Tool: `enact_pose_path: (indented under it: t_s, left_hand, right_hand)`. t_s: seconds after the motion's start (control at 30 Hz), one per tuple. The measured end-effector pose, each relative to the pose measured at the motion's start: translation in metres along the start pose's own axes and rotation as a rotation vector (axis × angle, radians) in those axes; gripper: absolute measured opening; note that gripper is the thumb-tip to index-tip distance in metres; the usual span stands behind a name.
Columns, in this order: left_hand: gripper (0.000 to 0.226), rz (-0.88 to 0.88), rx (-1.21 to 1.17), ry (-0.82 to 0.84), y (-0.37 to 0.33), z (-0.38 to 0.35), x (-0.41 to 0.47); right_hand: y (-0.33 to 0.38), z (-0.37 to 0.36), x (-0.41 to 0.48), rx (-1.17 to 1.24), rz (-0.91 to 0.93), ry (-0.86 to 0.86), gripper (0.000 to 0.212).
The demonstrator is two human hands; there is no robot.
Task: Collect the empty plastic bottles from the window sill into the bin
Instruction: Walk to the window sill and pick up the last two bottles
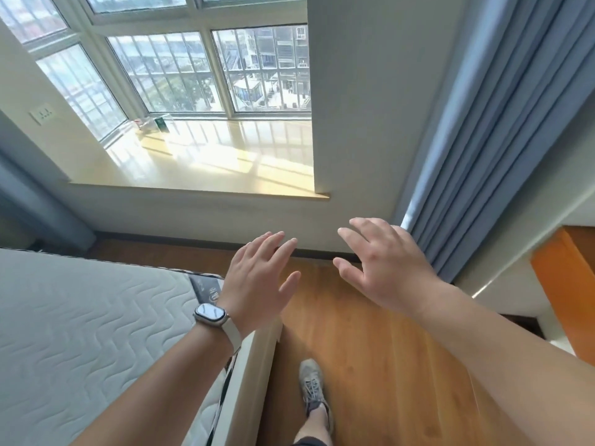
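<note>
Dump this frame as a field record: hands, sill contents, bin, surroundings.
left hand: open, empty, above the floor beside the mattress
right hand: open, empty, near the curtain
glossy cream window sill: mostly bare
clear plastic items with a dark green label: far left corner of the sill, too small to tell apart
bin: none in view
white quilted mattress: left
blue pleated curtain: right
wooden plank floor
</note>
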State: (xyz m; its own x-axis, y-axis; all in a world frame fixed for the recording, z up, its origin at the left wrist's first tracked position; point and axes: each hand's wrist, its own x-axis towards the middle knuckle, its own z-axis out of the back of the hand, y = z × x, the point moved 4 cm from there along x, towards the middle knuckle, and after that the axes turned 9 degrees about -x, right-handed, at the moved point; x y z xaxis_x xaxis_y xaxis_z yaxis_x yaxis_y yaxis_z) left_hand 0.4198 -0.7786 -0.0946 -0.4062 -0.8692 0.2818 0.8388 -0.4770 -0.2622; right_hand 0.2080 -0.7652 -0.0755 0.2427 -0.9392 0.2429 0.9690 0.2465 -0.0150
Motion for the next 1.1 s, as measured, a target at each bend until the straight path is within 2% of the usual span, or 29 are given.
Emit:
enact_pose_path:
  t_s: [0.2, 0.4, 0.63, 0.93, 1.1]
  left_hand:
    - [0.055, 0.073, -0.044, 0.033, 0.072, -0.028, 0.095]
    - [0.055, 0.092, -0.044, 0.033, 0.145, -0.028, 0.182]
    - [0.055, 0.139, -0.026, -0.002, 0.203, -0.02, 0.249]
    - [0.054, 0.324, 0.034, -0.014, 0.286, -0.043, 0.327]
    - [0.053, 0.455, 0.093, -0.05, 0.318, -0.037, 0.37]
  right_hand:
    - [-0.02, -0.035, 0.112, -0.041, 0.023, 0.035, 0.06]
    - [-0.021, -0.045, 0.237, -0.054, 0.084, -0.015, 0.058]
    - [-0.019, -0.065, 0.336, -0.01, 0.12, -0.072, 0.056]
    - [-0.026, -0.129, 0.477, 0.023, 0.276, 0.032, 0.056]
    - [-0.019, -0.143, 0.562, 0.01, 0.437, 0.016, 0.059]
